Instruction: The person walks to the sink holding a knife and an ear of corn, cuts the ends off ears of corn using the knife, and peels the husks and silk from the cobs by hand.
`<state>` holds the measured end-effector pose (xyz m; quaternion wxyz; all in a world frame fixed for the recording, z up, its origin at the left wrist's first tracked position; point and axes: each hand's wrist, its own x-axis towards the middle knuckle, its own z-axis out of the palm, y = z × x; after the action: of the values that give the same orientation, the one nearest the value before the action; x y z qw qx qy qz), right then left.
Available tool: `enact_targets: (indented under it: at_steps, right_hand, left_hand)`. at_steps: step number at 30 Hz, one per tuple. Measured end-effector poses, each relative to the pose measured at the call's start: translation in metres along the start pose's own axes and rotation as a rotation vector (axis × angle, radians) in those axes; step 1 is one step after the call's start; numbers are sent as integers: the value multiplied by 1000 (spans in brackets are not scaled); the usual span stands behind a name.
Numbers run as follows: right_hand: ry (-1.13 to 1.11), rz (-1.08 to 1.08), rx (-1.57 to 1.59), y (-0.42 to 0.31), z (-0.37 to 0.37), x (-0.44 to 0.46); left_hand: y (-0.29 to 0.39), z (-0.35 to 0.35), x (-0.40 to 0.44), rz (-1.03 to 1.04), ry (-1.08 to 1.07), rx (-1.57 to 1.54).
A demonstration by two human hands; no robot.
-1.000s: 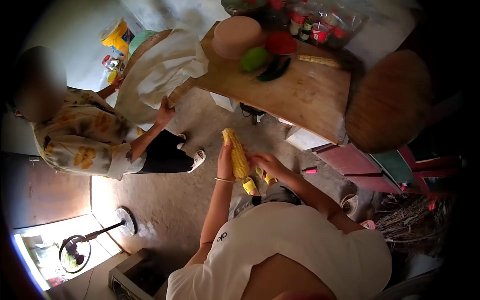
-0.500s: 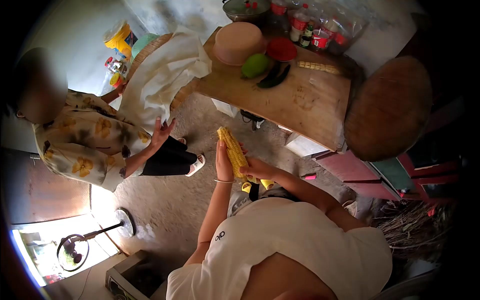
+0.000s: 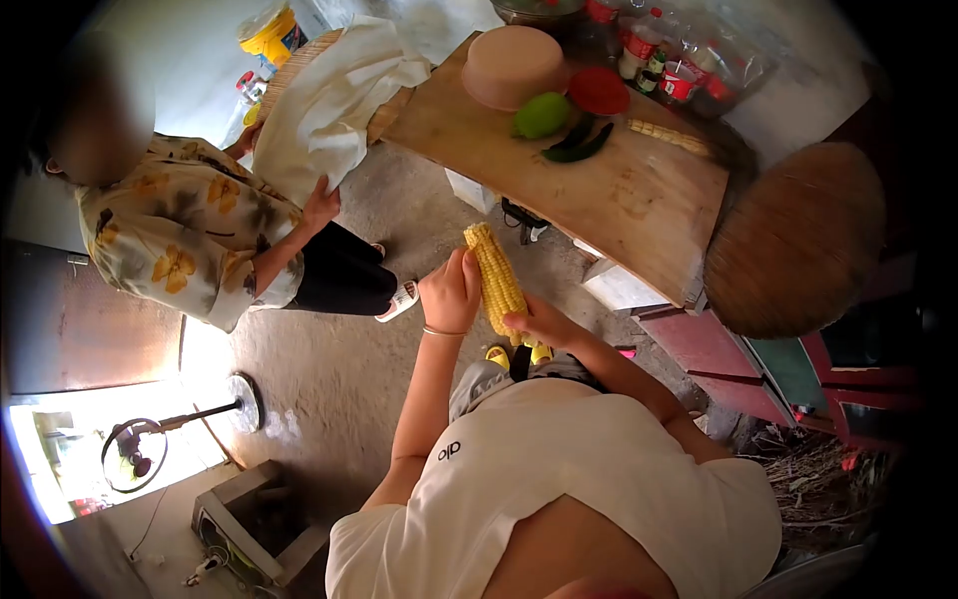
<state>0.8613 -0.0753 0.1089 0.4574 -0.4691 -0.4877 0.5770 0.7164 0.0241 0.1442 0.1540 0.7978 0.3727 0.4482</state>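
Corn cob (image 3: 498, 283) is in front of the wearer's body, above the floor (image 3: 369, 394), apart from the desk (image 3: 624, 215). It's tilted, top end leaning to pic's L, yellow kernels in rows. R hand (image 3: 544, 324) has its grip closed on the lower end, thumb across the front. L hand (image 3: 449, 293), w/ a thin bracelet (image 3: 443, 331) at the wrist, has fingers curled & touches the cob's upper L side; can't tell if that grip clasps it or only presses.

On the desk: pink basin (image 3: 514, 68), red dish (image 3: 599, 91) just beside it, a round green veg (image 3: 542, 116), dark green long veg (image 3: 582, 145) nr that, & a paler 2nd cob (image 3: 669, 137) lying toward the far R edge. Bottles (image 3: 642, 45) w/ red labels stand behind. Round wooden board (image 3: 798, 240) is past the desk's R end.

To the L, another person in a floral shirt (image 3: 180, 225) has one hand (image 3: 319, 207) at the lower edge of a white cloth (image 3: 334, 105), which lies over a woven tray (image 3: 284, 80). Standing fan (image 3: 244, 402) is lower L. Yellow slippers (image 3: 497, 354) show below the cob.
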Motion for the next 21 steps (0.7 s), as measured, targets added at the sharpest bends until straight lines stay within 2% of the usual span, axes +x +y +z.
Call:
enact_targets:
  at_steps: [2, 6, 12, 14, 15, 16, 17, 18, 20, 21]
  right_hand:
    - [-45, 35, 25, -5, -3, -3]
    - [-121, 72, 49, 1, -6, -2]
    - [-85, 124, 181, 12, -1, -4]
    - [-94, 130, 254, 10, -1, -6]
    - [-102, 135, 326, 10, -1, -7]
    - [-103, 137, 325, 15, -3, -6]
    - [-160, 138, 447, 18, -5, -4]
    - [-217, 138, 569, 21, -6, -3]
    - [-175, 140, 591, 11, -1, -6]
    - [-132, 138, 612, 5, 2, -7]
  left_hand:
    - [0, -6, 0, 76, -2, 116]
    - [-8, -10, -3, 84, -20, 144]
    - [-14, -10, -11, -33, -54, -128]
    - [-8, -12, -11, -165, -132, -383]
    - [-11, -11, -12, -166, -132, -383]
    - [-16, -9, -14, -241, -199, -571]
    - [-17, -10, -15, -316, -266, -760]
    - [-18, -9, -16, -319, -265, -761]
    - [-13, -9, -15, -494, -317, -1133]
    - [-10, -12, -13, -496, -314, -1133]
